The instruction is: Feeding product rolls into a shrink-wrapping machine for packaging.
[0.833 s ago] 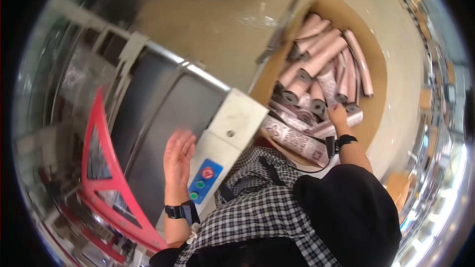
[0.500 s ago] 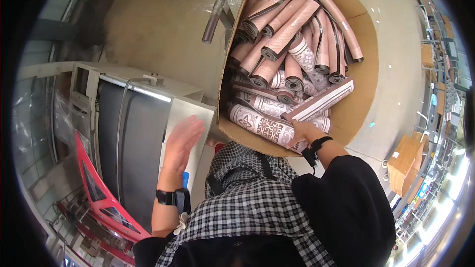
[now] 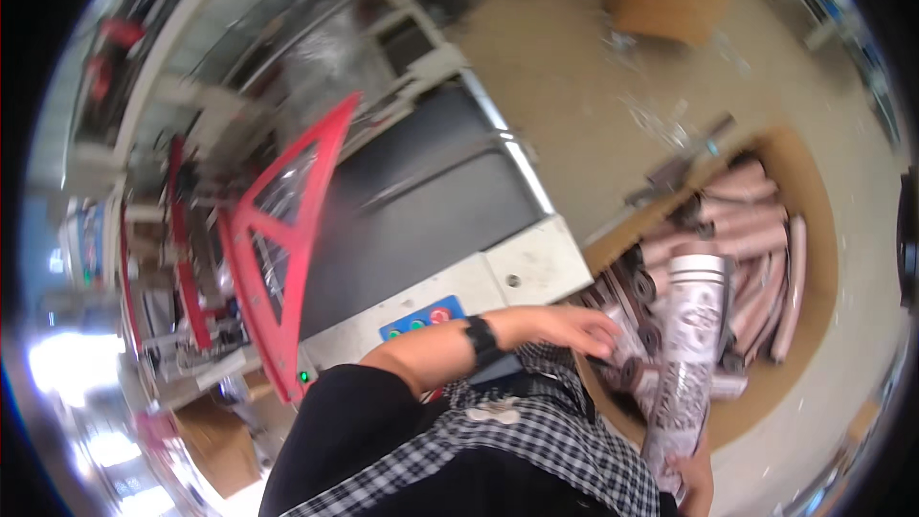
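My right hand (image 3: 697, 479) grips the lower end of a rolled mat (image 3: 687, 364) with a white and brown floral print. The roll stands tilted above the near side of a large cardboard box (image 3: 818, 239). My left hand (image 3: 579, 327) reaches across toward the roll, fingers stretched out and holding nothing; a gap separates it from the roll. Inside the box lie several pink-backed rolled mats (image 3: 751, 220) with dark edges, heaped loosely. Some patterned rolls lie below them, partly hidden by the raised one.
To the left stands a machine with a dark conveyor belt (image 3: 440, 182), a red-framed guard (image 3: 311, 249) and a blue button panel (image 3: 421, 316). A metal bar (image 3: 684, 163) juts up beside the box. Farther off are another cardboard box (image 3: 670, 5) and clear plastic scraps (image 3: 661, 120) on the floor.
The view has swung left toward the machine. My right hand has lifted a patterned rolled mat out of the box. My left hand has moved across toward the roll.
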Action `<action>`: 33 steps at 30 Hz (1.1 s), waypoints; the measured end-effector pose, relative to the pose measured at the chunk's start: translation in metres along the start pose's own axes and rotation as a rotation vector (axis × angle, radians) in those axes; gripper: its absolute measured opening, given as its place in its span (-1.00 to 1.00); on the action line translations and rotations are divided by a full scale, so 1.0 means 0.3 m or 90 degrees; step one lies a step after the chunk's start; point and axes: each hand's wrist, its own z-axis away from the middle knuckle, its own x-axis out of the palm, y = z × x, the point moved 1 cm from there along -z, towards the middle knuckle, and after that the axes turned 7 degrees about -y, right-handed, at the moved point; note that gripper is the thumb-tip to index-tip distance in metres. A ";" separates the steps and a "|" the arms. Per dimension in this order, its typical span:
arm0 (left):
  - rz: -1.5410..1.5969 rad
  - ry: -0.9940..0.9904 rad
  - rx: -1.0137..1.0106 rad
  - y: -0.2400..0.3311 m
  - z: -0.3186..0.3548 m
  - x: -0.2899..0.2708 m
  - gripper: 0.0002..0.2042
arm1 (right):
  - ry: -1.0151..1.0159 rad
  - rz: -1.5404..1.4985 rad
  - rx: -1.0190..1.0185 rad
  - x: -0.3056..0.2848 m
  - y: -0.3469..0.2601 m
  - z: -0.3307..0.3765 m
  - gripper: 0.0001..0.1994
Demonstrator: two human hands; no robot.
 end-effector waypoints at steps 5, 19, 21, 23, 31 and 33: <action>0.137 -0.099 0.223 0.075 -0.024 0.073 -0.02 | -0.157 0.073 -0.118 0.130 -0.165 -0.134 -0.08; 0.100 0.379 0.527 0.142 0.263 -0.002 -0.03 | -0.250 0.955 -0.572 0.702 -0.766 -0.489 -0.15; 0.057 0.482 0.481 0.154 0.417 -0.038 -0.10 | -0.218 0.596 -0.333 0.783 -0.860 -0.498 -0.14; 0.211 0.642 0.483 0.115 0.551 -0.077 -0.24 | -0.214 0.762 -0.407 0.780 -0.922 -0.611 -0.09; 0.607 0.662 0.950 0.027 0.840 -0.187 -0.32 | -0.033 1.068 -0.656 0.862 -1.068 -0.857 -0.09; 0.620 0.629 1.001 0.031 0.866 -0.203 -0.50 | -0.080 1.099 -0.657 0.937 -1.114 -0.875 -0.10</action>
